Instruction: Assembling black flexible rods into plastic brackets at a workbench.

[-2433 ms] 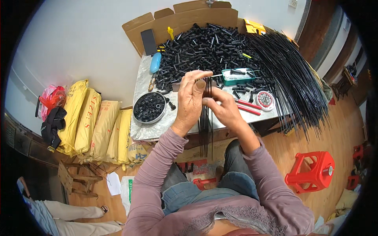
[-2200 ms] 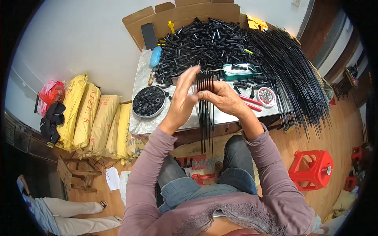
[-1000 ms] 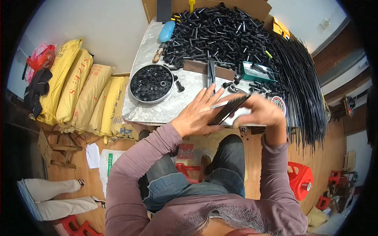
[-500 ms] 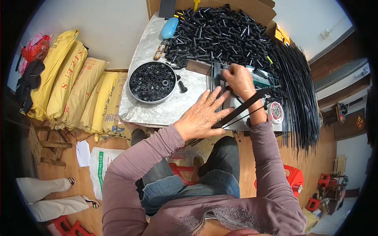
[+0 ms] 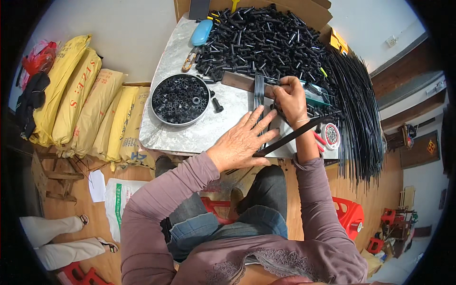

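My left hand lies with its fingers spread over a row of thin black rods near the table's front edge. My right hand is closed in a pinch beside the far part of that row; whatever it grips, if anything, is too hidden to name. A flat metal bar lies crosswise at the rods' far ends. From beside my left fingers, a long dark flat strip slants up across my right wrist. Left of the rods stands a round metal bowl full of small black rings, with one black bolt-like piece beside it.
A large heap of black tubular pieces covers the table's back, against cardboard. Long black rods hang over the right edge. A round tub and red handles lie near right. Yellow sacks stand at left.
My right hand has shifted slightly, its fingers pinched more tightly beside the rods. The row of rods shows more clearly, and red handles have come into sight beside the round tub.
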Demonstrator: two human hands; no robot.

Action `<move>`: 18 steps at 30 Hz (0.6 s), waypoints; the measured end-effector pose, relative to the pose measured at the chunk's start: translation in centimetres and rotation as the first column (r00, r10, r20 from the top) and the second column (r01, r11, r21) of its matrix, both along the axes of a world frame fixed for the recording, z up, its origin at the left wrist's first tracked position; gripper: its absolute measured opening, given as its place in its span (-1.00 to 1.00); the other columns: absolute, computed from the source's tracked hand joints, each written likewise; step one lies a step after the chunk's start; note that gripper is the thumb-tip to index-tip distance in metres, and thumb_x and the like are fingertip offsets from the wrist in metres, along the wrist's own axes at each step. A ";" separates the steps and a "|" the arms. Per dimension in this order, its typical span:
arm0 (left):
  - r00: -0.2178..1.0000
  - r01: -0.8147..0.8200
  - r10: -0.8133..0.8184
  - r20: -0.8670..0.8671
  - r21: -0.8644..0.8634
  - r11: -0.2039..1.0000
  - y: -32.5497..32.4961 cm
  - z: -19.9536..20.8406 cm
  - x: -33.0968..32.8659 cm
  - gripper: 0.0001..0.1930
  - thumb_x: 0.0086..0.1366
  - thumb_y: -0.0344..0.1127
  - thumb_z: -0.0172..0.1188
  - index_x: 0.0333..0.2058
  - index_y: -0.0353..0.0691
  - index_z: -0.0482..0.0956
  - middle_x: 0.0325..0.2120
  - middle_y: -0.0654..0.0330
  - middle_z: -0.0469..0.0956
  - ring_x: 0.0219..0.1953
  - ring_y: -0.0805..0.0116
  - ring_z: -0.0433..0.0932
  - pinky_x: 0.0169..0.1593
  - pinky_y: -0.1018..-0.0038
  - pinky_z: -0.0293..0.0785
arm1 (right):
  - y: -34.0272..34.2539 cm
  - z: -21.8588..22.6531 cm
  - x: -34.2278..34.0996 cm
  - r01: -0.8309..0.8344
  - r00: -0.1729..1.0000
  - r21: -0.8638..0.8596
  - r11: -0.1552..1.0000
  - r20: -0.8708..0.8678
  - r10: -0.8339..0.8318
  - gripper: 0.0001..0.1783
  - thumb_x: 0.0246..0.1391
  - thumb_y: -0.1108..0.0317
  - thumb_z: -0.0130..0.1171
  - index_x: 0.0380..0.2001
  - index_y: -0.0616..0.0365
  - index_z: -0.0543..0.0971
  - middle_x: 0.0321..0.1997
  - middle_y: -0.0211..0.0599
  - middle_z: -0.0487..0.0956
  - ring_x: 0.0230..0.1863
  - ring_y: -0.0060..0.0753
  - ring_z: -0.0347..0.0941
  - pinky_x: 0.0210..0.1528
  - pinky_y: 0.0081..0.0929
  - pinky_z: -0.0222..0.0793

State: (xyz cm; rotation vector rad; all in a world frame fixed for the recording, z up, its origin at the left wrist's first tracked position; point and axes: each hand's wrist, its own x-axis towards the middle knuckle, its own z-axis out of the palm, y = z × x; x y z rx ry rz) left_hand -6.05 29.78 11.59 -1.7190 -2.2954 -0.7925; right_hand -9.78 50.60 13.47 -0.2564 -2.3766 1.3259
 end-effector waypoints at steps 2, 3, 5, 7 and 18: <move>1.000 -0.010 0.010 0.020 0.000 1.000 -0.4 -0.2 0.0 -0.17 0.00 0.16 0.30 0.15 -0.25 0.30 0.27 -0.13 0.03 0.33 -0.21 -0.04 0.33 0.09 0.02 | -0.1 0.3 -0.3 0.051 0.998 0.223 0.974 0.035 -0.060 -0.70 0.04 0.31 0.15 -0.19 0.24 0.44 -0.39 -0.08 0.63 -0.39 -0.17 0.58 -0.30 -0.33 0.44; 0.999 -0.013 0.013 0.038 0.006 1.000 -0.3 -0.3 0.0 -0.15 -0.01 0.15 0.32 0.14 -0.28 0.30 0.27 -0.16 0.03 0.32 -0.21 -0.03 0.33 0.10 0.02 | -0.2 0.6 -0.4 0.126 0.992 0.350 0.928 -0.039 -0.120 -0.74 0.05 0.29 0.14 -0.21 0.18 0.48 -0.36 -0.12 0.62 -0.34 -0.10 0.57 -0.26 -0.29 0.43; 0.999 -0.013 0.011 0.034 0.030 0.999 -0.1 -0.5 0.1 -0.14 -0.02 0.13 0.33 0.15 -0.30 0.27 0.27 -0.18 0.03 0.32 -0.21 -0.03 0.33 0.11 0.03 | 0.5 0.6 -1.4 0.203 0.978 0.499 0.843 -0.145 -0.150 -0.83 0.04 0.27 0.15 -0.29 0.05 0.57 -0.28 -0.25 0.61 -0.23 -0.04 0.53 -0.21 -0.23 0.41; 0.999 -0.010 0.008 0.031 0.053 0.999 0.1 -0.6 0.0 -0.13 -0.02 0.11 0.34 0.16 -0.33 0.25 0.26 -0.19 0.03 0.32 -0.21 -0.02 0.34 0.12 0.03 | 0.8 1.1 -1.9 0.173 0.984 0.589 0.790 -0.143 -0.109 -0.82 0.03 0.29 0.15 -0.28 0.06 0.59 -0.30 -0.27 0.60 -0.23 -0.07 0.53 -0.21 -0.25 0.42; 0.998 -0.012 0.009 0.059 0.055 0.998 0.1 -0.1 0.0 -0.13 -0.03 0.08 0.36 0.10 -0.46 0.27 0.26 -0.20 0.05 0.33 -0.18 -0.01 0.33 0.14 0.03 | 4.2 2.7 -2.0 -0.055 0.998 0.855 0.516 0.063 0.004 -0.91 -0.08 0.31 0.19 -0.45 -0.02 0.63 -0.41 -0.26 0.57 -0.31 -0.13 0.54 -0.30 -0.23 0.45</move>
